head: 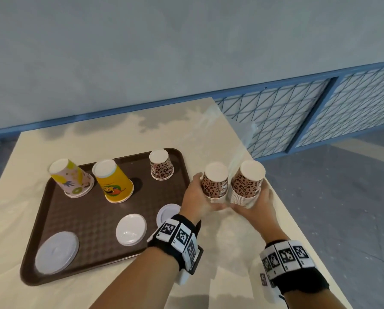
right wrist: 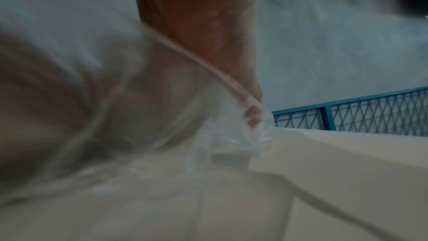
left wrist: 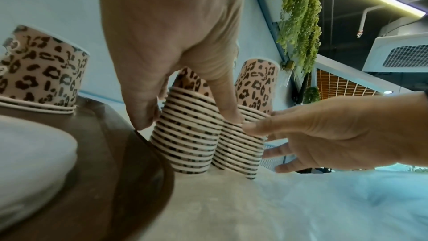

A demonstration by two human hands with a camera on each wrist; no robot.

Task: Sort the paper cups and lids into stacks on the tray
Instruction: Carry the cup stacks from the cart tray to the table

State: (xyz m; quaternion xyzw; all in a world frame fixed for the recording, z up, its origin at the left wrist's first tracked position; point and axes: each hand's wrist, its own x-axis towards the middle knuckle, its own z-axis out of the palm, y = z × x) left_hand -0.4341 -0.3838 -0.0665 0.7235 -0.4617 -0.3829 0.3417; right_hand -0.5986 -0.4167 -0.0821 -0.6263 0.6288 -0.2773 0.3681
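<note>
fingers of left hand [head: 194, 197] and right hand [head: 256, 200] each curled round leopard cup stack, side by side.

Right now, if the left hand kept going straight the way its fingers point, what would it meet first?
Nothing new: the left hand already grips the nearer leopard cup stack. Beyond that, probably bare table, though depth is unclear.

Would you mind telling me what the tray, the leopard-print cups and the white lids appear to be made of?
Tray: looks like moulded brown plastic, with a textured floor and a smooth raised rim.
Leopard-print cups: apparently paper, matte print, with rolled pale rims showing as stacked rings.
White lids: probably thin plastic, slightly glossy with moulded ridges; paper cannot be ruled out.
</note>
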